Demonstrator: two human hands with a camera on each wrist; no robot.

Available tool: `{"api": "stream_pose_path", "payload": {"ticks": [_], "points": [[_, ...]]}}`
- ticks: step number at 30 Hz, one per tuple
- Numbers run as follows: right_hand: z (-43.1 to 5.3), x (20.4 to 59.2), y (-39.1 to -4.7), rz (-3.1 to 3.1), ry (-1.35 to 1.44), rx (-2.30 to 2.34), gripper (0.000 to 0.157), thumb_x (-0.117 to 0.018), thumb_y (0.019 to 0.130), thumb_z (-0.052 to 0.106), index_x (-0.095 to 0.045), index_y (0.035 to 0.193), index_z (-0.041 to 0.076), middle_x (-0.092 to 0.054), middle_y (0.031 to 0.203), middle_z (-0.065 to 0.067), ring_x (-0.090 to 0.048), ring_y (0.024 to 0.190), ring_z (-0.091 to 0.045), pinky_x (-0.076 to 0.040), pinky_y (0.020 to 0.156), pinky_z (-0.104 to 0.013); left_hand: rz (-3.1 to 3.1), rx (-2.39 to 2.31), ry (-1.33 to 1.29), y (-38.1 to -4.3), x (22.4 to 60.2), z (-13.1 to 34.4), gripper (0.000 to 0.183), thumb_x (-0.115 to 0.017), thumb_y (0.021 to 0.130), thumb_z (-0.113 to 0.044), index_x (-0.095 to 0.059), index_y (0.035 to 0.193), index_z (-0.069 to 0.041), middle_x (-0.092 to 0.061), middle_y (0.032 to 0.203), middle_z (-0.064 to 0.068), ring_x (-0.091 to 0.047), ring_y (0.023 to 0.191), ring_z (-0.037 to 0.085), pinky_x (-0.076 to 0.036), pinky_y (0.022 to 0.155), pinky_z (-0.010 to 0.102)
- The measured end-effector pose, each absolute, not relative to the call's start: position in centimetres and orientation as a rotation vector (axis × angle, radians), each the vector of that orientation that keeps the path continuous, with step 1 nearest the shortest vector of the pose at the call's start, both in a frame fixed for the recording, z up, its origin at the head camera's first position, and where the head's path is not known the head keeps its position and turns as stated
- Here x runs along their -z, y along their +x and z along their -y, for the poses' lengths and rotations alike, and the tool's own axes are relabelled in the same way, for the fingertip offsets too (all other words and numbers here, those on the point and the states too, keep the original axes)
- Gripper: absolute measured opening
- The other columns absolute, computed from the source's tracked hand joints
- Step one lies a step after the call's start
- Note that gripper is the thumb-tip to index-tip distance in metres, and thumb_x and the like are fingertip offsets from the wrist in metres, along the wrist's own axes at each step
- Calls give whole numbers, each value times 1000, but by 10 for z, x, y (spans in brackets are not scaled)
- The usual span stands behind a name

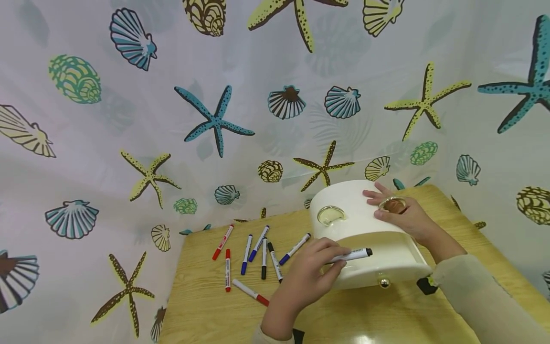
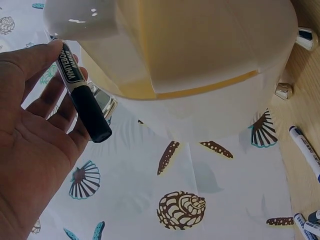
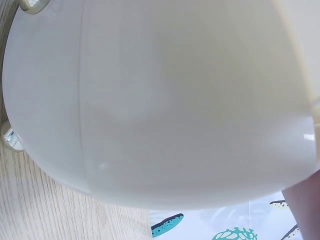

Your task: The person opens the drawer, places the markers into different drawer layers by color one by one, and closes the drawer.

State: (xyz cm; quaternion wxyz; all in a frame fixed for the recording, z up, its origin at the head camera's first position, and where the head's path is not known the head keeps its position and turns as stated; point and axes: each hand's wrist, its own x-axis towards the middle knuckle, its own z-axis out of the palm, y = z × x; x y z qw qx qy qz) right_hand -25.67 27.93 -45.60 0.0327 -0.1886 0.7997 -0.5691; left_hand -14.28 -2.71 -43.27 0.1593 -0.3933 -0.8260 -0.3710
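Note:
In the head view my left hand (image 1: 310, 270) pinches a whiteboard marker (image 1: 355, 254) with a black cap, over the front of a white rounded box (image 1: 350, 229). In the left wrist view the marker's black cap (image 2: 91, 114) points down past the fingers, beside the box. A drawer (image 1: 356, 277) with a gold knob (image 1: 384, 283) stands pulled out at the box's front. My right hand (image 1: 406, 217) rests on the box's top, fingers spread around a gold-rimmed handle (image 1: 392, 204). The right wrist view is mostly filled by the box's smooth side (image 3: 175, 110).
Several markers lie on the wooden table left of the box, among them a red one (image 1: 223, 242), a blue one (image 1: 294, 249) and a black one (image 1: 275, 262). Behind stands a curtain (image 1: 258, 62) printed with shells and starfish. Metal feet (image 3: 11, 136) show under the box.

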Motion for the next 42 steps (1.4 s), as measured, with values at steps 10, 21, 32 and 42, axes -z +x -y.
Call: {"api": "stream_pose_path", "payload": {"ticks": [10, 21, 32, 42], "points": [[-280, 458, -258, -2439, -593, 1771, 36, -68, 94, 23, -66, 129, 16, -49, 150, 7, -8, 153, -7, -4, 119, -64, 2387, 1052, -1162, -145, 427, 15, 22, -63, 97, -22, -69, 118, -22, -64, 108, -12, -55, 96, 3, -44, 86, 15], [-280, 458, -257, -2395, -595, 1812, 36, -67, 94, 20, -64, 130, 12, -46, 152, 6, -8, 153, -6, -2, 118, -64, 2369, 1110, -1206, -149, 423, 4, 21, -62, 97, -22, -68, 118, -21, -64, 108, -11, -56, 94, 3, -45, 84, 11], [-278, 458, -255, -2349, -624, 1865, 36, -66, 94, 14, -63, 129, 7, -48, 151, 1, -8, 153, -9, -3, 122, -57, 2418, 1071, -1194, -149, 424, -1, 27, -57, 100, -33, -65, 123, -22, -63, 112, -8, -57, 99, 5, -45, 87, 14], [-280, 456, -257, -2430, -586, 1770, 35, -67, 94, 23, -66, 128, 15, -48, 151, 7, -10, 152, -4, -11, 118, -63, 2388, 1097, -1151, -147, 425, 6, 25, -58, 99, -33, -66, 121, -25, -65, 110, -7, -58, 102, 6, -47, 90, 18]]}}
